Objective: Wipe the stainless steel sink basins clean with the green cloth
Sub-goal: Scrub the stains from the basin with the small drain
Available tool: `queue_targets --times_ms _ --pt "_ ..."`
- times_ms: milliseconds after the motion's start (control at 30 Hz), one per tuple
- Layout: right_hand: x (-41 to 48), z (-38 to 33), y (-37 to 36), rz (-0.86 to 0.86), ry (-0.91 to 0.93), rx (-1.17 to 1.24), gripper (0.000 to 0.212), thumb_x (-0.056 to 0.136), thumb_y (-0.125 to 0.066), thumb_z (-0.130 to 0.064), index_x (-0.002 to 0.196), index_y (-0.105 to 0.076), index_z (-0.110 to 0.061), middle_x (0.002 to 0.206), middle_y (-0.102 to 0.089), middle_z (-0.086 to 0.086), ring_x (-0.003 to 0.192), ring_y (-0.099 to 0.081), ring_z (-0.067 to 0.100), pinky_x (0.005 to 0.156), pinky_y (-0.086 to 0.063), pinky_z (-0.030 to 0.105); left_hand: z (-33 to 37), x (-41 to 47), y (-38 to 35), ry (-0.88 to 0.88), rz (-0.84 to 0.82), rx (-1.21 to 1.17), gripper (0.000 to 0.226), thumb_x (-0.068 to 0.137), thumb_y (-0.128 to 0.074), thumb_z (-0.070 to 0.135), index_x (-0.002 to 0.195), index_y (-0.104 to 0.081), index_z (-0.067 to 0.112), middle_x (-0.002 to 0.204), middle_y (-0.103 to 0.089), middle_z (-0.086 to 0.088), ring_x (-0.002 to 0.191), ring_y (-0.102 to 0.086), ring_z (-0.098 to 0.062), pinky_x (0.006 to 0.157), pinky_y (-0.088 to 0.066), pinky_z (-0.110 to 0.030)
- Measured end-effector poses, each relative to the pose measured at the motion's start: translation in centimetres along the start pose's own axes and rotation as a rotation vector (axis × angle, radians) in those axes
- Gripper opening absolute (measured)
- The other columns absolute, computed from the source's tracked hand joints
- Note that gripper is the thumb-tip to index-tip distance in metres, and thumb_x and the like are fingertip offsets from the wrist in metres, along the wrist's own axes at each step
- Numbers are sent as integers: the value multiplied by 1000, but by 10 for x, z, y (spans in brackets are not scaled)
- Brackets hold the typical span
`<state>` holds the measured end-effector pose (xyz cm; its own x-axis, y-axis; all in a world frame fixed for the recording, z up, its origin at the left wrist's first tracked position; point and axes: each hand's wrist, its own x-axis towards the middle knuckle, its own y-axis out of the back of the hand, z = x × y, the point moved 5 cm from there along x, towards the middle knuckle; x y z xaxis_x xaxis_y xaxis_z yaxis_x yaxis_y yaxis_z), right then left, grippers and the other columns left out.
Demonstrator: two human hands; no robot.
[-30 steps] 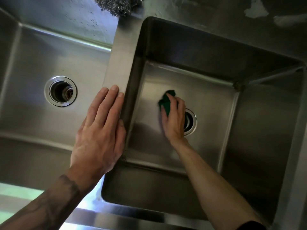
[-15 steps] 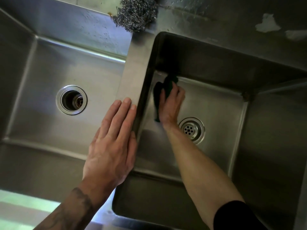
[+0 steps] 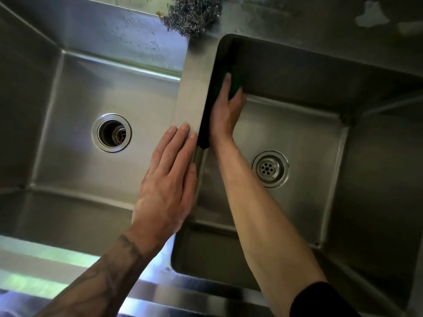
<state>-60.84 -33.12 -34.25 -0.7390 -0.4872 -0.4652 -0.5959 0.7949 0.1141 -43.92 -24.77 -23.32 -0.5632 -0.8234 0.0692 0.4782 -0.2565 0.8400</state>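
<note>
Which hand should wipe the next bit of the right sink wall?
Right. The right hand presses the green cloth against the wall of the right stainless steel basin, while the left hand lies flat on the steel divider, holding nothing.

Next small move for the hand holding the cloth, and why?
Probably draw the right hand and green cloth back toward the person along the right basin wall beside the divider. The cloth is pressed flat there near the far corner; the nearer stretch may not be wiped yet. The left hand braces flat on the divider.
</note>
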Motion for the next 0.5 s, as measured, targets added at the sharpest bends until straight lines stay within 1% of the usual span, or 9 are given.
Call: queue_targets --times_ms 67,100,167,233,300,333,367,433,500 --pt "-6 3 -4 -16 -97 23 46 109 -51 -36 138 -60 -2 138 -60 17 126 -59 28 94 -41 22 0 0 1 -13 -18 13 49 109 -48 5 157 -43 -3 168 -37 -17 160 -28 -33 132 -25 -43" --pt "-9 2 -3 -27 -124 27 47 108 -51 -37 139 -59 -3 140 -60 17 128 -58 30 97 -42 25 0 0 1 -25 -28 35 50 109 -47 6 158 -42 -4 168 -36 -17 161 -27 -34 132 -25 -45" --pt "-15 -9 0 -38 -80 32 46 107 -54 -41 137 -61 -8 139 -61 14 127 -58 25 99 -43 27 1 -1 1 -30 -35 84 50 110 -45 7 159 -40 -3 169 -35 -18 161 -26 -34 131 -28 -48" --pt "-17 -18 0 -29 33 56 35 104 -57 -45 126 -65 -18 129 -64 9 117 -62 19 100 -46 29 2 -1 1 -28 -28 108 51 109 -45 6 159 -41 -3 169 -35 -17 161 -27 -34 129 -31 -49" --pt "-19 -21 0 -11 96 39 25 105 -58 -41 119 -63 -22 123 -63 7 112 -62 17 99 -46 27 2 -2 1 -30 -23 111 51 108 -45 4 159 -41 -3 169 -36 -17 161 -28 -33 129 -32 -49" --pt "-17 -20 -1 -8 94 15 25 106 -57 -39 121 -62 -19 124 -62 8 113 -60 19 96 -43 23 1 -2 1 -32 -20 113 51 108 -45 4 159 -41 -2 169 -36 -16 161 -28 -33 129 -32 -49" --pt "-14 -17 -3 -14 57 -8 32 106 -56 -37 126 -63 -12 127 -61 12 116 -59 23 93 -40 21 1 -2 1 -32 -19 114 51 108 -44 4 159 -41 -2 169 -36 -15 161 -28 -32 129 -33 -49" --pt "-5 -12 -7 -36 -50 -50 42 108 -54 -37 134 -60 -4 134 -60 18 124 -58 31 88 -37 20 2 -2 1 -23 -16 114 52 108 -43 5 159 -41 -1 169 -36 -15 161 -28 -31 128 -33 -48" --pt "-4 -14 -6 -42 -63 -62 46 107 -54 -39 136 -60 -4 132 -60 16 122 -58 29 90 -38 21 3 -3 1 -17 -20 117 52 108 -43 5 159 -41 -1 169 -36 -14 161 -28 -31 128 -33 -47"
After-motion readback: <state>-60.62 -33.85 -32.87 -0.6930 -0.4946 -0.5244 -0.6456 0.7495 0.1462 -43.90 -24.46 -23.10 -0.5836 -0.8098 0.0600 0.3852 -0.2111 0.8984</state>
